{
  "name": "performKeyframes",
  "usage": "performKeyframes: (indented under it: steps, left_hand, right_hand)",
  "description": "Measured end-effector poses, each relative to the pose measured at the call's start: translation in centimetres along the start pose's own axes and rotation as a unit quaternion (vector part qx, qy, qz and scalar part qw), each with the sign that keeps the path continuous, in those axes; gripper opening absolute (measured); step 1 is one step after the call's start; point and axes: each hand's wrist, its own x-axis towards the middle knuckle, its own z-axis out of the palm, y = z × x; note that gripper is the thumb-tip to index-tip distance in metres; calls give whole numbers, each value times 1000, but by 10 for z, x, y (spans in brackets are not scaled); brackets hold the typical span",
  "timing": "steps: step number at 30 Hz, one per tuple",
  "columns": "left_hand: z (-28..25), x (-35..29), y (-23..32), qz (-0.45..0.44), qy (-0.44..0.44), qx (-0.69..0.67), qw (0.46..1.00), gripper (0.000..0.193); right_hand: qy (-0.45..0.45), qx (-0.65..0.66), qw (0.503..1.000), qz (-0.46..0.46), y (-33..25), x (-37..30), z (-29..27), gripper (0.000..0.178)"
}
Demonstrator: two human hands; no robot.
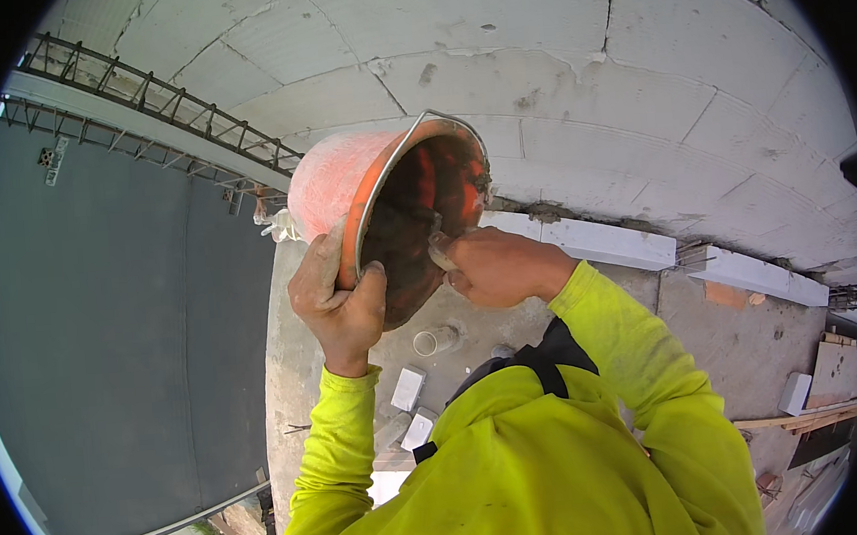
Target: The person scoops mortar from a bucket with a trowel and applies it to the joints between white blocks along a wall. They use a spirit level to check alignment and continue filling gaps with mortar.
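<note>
An orange bucket (343,179), its outside coated with pale dust, is tipped on its side with its mouth toward me. Its wire handle (382,171) arches across the opening. Grey mortar (399,238) clings to the dark inside. My left hand (336,299) grips the near left rim, thumb over the edge and fingers along the outer wall. At the mouth, my right hand (503,265) is closed around the handle of a trowel (442,257). The trowel's metal neck points into the bucket; its blade cannot be made out against the mortar.
A white block wall (535,81) rises ahead, with white blocks (611,243) along its foot. Steel lattice reinforcement (153,93) runs at upper left beside a grey wall (104,320). A round pipe end (436,342) and small white blocks (408,388) are on the concrete below.
</note>
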Motion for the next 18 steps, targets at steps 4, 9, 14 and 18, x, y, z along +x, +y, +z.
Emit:
performKeyframes:
  steps: [4,9,14,18]
  left_hand:
    - [-1,25,12,-38,-18,-85,996,50]
    - [13,34,17,-124,30,-260,957,50]
    - [44,14,-17,-239,112,-341,902,61]
    - [97,-36,-73,-357,176,-377,836,62]
  right_hand:
    - [17,296,950,-103,32,-1,-11,54]
    - [-88,669,736,-49,48,0,18,58]
    - [-44,767,638,-57,59,-1,33,62]
    - [-24,818,574,-37,95,-9,39,67]
